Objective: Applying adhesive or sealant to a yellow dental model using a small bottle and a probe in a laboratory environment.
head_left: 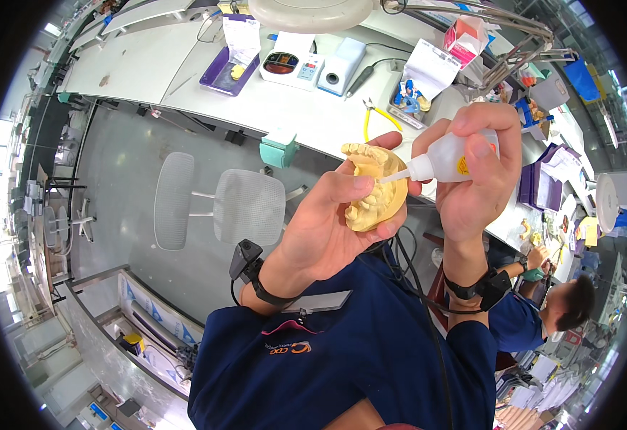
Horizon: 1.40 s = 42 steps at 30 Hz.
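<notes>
My left hand (324, 218) is closed around a yellow plaster dental model (371, 209), holding it up in front of my chest with its row of teeth showing. The left thumb presses on the inner side of the model. In my right hand (482, 172) is a small white squeeze bottle (446, 156), tipped on its side. Its thin nozzle points left and reaches the inside of the model near my left thumb. Whether the tip touches the plaster, or any liquid comes out, I cannot tell.
Beyond my hands is a white workbench (256, 111) with yellow-handled pliers (381, 120), a handpiece (360, 80), a control box (292, 69) and a purple tray (224, 75). A grey mesh chair (249, 208) stands at left. A co-worker (535, 315) sits at right.
</notes>
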Each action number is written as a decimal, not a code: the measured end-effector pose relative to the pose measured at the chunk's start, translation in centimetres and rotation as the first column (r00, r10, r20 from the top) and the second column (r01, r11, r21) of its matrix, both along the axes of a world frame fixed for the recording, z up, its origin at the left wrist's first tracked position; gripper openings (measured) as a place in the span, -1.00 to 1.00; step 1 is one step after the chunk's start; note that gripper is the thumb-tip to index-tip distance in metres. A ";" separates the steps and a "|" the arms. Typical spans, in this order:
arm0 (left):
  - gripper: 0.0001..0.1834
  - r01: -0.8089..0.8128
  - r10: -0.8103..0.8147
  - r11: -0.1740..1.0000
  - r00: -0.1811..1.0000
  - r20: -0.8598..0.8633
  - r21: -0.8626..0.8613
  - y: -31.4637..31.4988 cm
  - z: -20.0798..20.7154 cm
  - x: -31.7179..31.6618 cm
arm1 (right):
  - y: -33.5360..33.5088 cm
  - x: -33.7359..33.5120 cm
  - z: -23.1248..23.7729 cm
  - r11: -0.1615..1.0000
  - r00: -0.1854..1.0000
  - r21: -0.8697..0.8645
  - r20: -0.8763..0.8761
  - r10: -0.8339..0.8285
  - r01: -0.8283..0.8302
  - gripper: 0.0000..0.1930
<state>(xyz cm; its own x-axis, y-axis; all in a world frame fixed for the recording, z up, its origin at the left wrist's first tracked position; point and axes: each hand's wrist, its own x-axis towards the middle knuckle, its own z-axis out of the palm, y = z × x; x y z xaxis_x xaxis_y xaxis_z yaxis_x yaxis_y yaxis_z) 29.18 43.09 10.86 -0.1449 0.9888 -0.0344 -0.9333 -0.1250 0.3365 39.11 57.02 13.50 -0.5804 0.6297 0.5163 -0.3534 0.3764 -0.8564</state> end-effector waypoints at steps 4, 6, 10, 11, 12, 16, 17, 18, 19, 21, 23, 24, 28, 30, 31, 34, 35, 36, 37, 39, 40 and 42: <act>-0.22 0.002 -0.002 1.000 1.000 -0.003 -0.006 -0.1 0.0 0.0 | 0.0 0.1 0.0 1.000 1.000 0.005 0.023 -0.005 0.005 -0.74; -0.23 0.001 -0.001 1.000 1.000 -0.004 -0.004 0.0 0.0 0.0 | -0.2 -0.1 0.1 1.000 1.000 0.016 0.015 -0.026 0.026 -0.74; -0.23 0.001 -0.001 1.000 1.000 -0.012 -0.002 0.0 0.0 0.0 | 0.0 0.0 0.0 0.999 1.000 0.035 0.000 -0.005 0.005 -0.75; -0.23 0.001 -0.001 1.000 1.000 -0.012 -0.002 0.0 0.0 0.0 | 0.0 0.0 0.0 0.999 1.000 0.035 0.000 -0.005 0.005 -0.75; -0.23 0.002 -0.002 1.000 1.000 -0.008 -0.004 0.0 -0.1 0.0 | -0.1 0.0 0.1 1.000 1.000 0.009 -0.019 0.001 -0.001 -0.75; -0.24 0.003 -0.003 1.000 1.000 0.001 -0.002 0.0 -0.2 0.0 | -0.1 0.0 0.2 1.000 0.999 -0.015 -0.052 0.008 -0.009 -0.76; -0.24 0.004 -0.004 1.000 1.000 0.001 -0.002 0.0 -0.1 0.1 | -0.1 0.0 0.1 1.000 0.999 -0.014 -0.052 0.008 -0.009 -0.76; -0.24 0.004 -0.004 1.000 1.000 0.005 -0.003 -0.1 -0.1 0.1 | -0.1 0.1 0.1 1.000 0.999 -0.003 -0.049 0.006 -0.007 -0.76; -0.24 0.004 -0.004 1.000 1.000 0.009 -0.005 -0.1 -0.1 0.1 | -0.1 0.1 0.1 1.000 0.999 0.008 -0.047 0.005 -0.004 -0.76; -0.25 0.006 -0.006 1.000 1.000 0.007 -0.001 -0.1 -0.1 0.2 | -0.1 0.2 0.1 1.000 0.999 0.024 -0.036 0.006 -0.005 -0.76; -0.25 0.007 -0.007 1.000 1.000 0.006 0.004 -0.2 -0.2 0.2 | -0.2 0.3 0.1 0.999 1.000 0.040 -0.026 0.008 -0.007 -0.76; -0.25 0.011 -0.011 1.000 1.000 0.002 0.006 -0.2 -0.2 0.2 | -0.3 0.3 0.1 0.999 1.000 0.043 -0.021 0.006 -0.005 -0.76; -0.25 0.027 -0.027 1.000 1.000 0.010 0.011 -0.3 -0.3 0.3 | -0.6 0.4 0.2 0.999 1.000 0.047 -0.002 0.011 -0.011 -0.76; -0.26 0.035 -0.036 0.999 0.999 0.024 0.030 -0.4 -0.4 0.3 | -0.8 0.2 0.4 1.000 1.000 0.021 -0.026 0.003 -0.002 -0.75; -0.26 0.046 -0.047 0.998 0.998 0.038 0.047 -0.5 -0.5 0.2 | -0.9 0.1 0.5 1.000 0.999 -0.006 -0.049 -0.008 0.008 -0.75; -0.34 0.078 -0.101 0.986 0.983 0.154 0.148 -0.6 -1.0 0.1 | -1.1 0.1 0.5 1.000 0.997 0.000 -0.075 0.015 -0.015 -0.75; -0.34 0.076 -0.099 0.986 0.983 0.155 0.152 -0.6 -1.0 0.0 | -1.1 0.1 0.5 1.000 0.997 0.003 -0.073 0.017 -0.017 -0.75; -0.34 0.077 -0.100 0.985 0.983 0.153 0.151 -0.7 -0.9 0.0 | -1.1 0.2 0.5 0.999 0.998 0.032 -0.057 0.006 -0.004 -0.75; -0.35 0.078 -0.101 0.985 0.983 0.151 0.151 -0.8 -0.9 0.0 | -1.2 0.2 0.5 0.998 0.999 0.061 -0.042 -0.007 0.009 -0.75; -0.35 0.077 -0.098 0.987 0.984 0.151 0.139 -0.9 -0.8 0.0 | -1.4 0.1 0.7 0.997 0.999 0.072 -0.041 -0.004 0.007 -0.75; -0.36 0.077 -0.095 0.989 0.984 0.149 0.124 -1.0 -0.7 0.0 | -1.5 0.1 0.7 0.997 0.999 0.080 -0.042 -0.002 0.005 -0.75; -0.36 0.075 -0.093 0.990 0.985 0.147 0.123 -1.1 -0.7 0.0 | -1.7 0.1 0.8 0.996 0.999 0.087 -0.047 0.014 -0.010 -0.75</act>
<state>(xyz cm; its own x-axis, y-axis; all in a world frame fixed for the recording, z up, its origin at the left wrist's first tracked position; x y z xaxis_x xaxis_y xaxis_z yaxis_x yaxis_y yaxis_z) 29.19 41.96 10.20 -0.0635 0.9957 0.0670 -0.9812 -0.0745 0.1778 39.17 55.31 14.28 -0.5611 0.5745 0.5959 -0.3978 0.4442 -0.8028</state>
